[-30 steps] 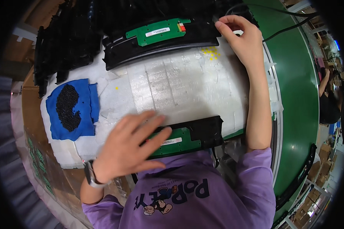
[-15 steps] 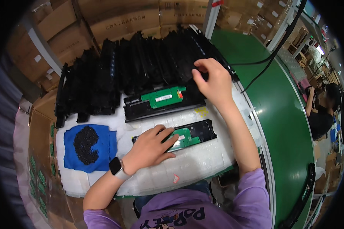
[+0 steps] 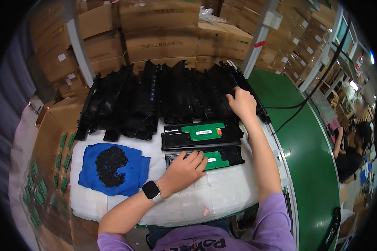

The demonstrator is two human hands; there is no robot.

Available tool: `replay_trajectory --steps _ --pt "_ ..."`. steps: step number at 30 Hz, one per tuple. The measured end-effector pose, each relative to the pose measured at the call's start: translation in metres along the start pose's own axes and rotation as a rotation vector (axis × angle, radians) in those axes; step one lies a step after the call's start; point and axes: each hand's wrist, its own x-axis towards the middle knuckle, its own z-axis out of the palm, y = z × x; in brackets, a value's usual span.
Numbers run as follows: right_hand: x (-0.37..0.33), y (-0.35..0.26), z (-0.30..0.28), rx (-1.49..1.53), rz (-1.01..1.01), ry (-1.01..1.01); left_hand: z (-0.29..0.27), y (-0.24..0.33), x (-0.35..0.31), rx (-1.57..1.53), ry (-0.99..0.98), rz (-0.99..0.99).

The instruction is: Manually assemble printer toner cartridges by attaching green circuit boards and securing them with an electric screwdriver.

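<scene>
Black plastic lies under the left hand [image 3: 185,169]: its fingers, a little spread, rest flat over the left part of the nearer panel [image 3: 235,155]. This panel's green board [image 3: 218,160], with a white label, shows just right of those fingertips. The right hand [image 3: 242,103] is ahead and to the right of the left one, over the right end of a row of black plastic parts [image 3: 180,94]. Its fingers are bent with the thumb near the forefinger; whether they pinch anything, I cannot tell.

Just ahead of the left hand, and nearer the person than the right hand, lies the farther panel [image 3: 176,142]. It bears a second board [image 3: 204,132], also green, with a white label and a small red-and-yellow piece at its right end.

Behind the left hand, a watch [image 3: 151,190] circles the wrist. To that hand's left, a blue cloth [image 3: 88,167] carries a heap of tiny black pieces [image 3: 110,167]. A white covering [image 3: 222,192] spreads beneath cloth and panels. Well left of the cloth are more green boards [image 3: 40,192].

Right of the right forearm stretches a green surface [image 3: 310,159], with dark cables [image 3: 297,109] above it. Beyond both hands and the row stand brown cartons [image 3: 161,42]. Far to the right is a co-worker [image 3: 351,154] in a dark top.
</scene>
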Motion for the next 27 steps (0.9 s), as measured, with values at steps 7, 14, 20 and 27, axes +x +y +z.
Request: replay_trajectory --steps 7,14,20,27 --pt "0.000 -0.058 -0.016 -0.067 -0.412 0.213 0.004 -0.001 -0.004 0.017 0.006 0.004" --pt "0.007 -0.185 0.028 0.261 -0.495 -0.132 0.007 -0.002 -0.008 -0.006 -0.017 -0.008" --pt "0.034 -0.219 0.067 0.035 -0.327 -0.143 0.016 -0.001 -0.011 0.063 0.064 -0.005" --pt "0.034 -0.261 0.076 0.119 -0.276 -0.073 0.007 -0.005 -0.015 0.030 0.016 0.021"
